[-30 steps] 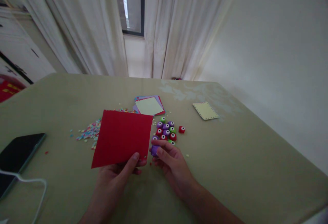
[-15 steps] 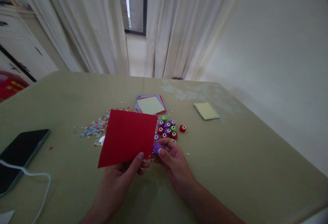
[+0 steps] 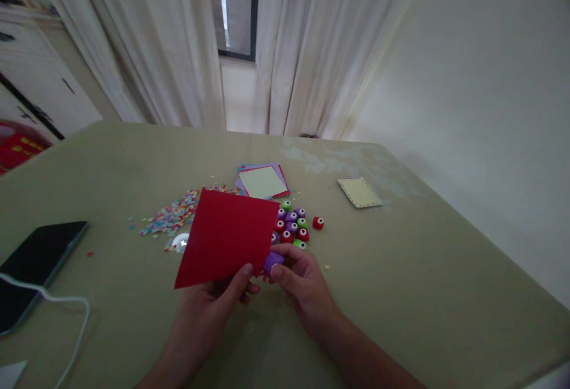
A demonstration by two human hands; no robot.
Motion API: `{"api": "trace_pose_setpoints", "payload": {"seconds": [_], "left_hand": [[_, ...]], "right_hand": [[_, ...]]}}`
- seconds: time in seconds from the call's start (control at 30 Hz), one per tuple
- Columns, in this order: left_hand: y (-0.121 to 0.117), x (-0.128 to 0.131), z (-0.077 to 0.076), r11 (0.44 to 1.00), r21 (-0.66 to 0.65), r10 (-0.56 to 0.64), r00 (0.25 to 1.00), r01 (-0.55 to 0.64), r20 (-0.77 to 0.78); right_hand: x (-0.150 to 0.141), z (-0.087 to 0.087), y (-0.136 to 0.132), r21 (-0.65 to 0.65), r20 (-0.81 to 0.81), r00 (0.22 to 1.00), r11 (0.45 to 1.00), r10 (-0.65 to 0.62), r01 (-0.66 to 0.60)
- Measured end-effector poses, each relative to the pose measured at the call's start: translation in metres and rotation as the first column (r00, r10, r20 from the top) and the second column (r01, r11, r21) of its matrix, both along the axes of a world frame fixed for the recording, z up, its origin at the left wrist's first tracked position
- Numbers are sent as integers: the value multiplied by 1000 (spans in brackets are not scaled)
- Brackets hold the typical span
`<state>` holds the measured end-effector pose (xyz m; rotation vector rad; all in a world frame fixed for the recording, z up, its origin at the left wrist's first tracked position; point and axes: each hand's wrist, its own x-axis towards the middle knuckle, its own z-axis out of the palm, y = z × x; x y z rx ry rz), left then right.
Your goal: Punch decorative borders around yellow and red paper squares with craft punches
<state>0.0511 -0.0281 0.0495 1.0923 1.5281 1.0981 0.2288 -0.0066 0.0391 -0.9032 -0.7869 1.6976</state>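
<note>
My left hand pinches a square of red paper at its near edge, thumb on top, and holds it tilted above the table. In my right hand, thumb and fingers close round a small purple craft punch, which sits at the lower right edge of the red paper. Whether the paper is inside the punch's slot I cannot tell. Just beyond my right hand stands a cluster of purple, red and green craft punches. A single red punch stands to their right.
Behind the red paper spreads a heap of coloured confetti, with a shiny round disc beside it. A stack of coloured paper lies farther back. A cream card with punched edges is to the right. A phone and white cable lie left.
The red paper has shifted and turned slightly to the right, uncovering more of the shiny disc. The purple punch has rotated a little in my right hand.
</note>
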Motion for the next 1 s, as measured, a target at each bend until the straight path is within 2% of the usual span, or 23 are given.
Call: {"api": "trace_pose_setpoints", "payload": {"seconds": [0.17, 0.3, 0.57, 0.83, 1.0], "left_hand": [[0, 0, -6, 998, -7, -58, 997, 58, 50], [2, 1, -6, 996, -8, -92, 992, 93, 84], [3, 0, -8, 988, -47, -145, 988, 148, 61], [2, 0, -9, 987, -55, -149, 989, 150, 22], [2, 1, -7, 992, -40, -124, 992, 123, -12]], "right_hand": [[1, 1, 1, -11, 46, 999, 1000, -14, 14], [1, 1, 2, -16, 52, 998, 1000, 26, -25], [0, 5, -1, -130, 43, 999, 991, 24, -18], [2, -10, 0, -73, 114, 993, 997, -3, 11], [3, -7, 1, -34, 155, 988, 999, 21, -16]]}}
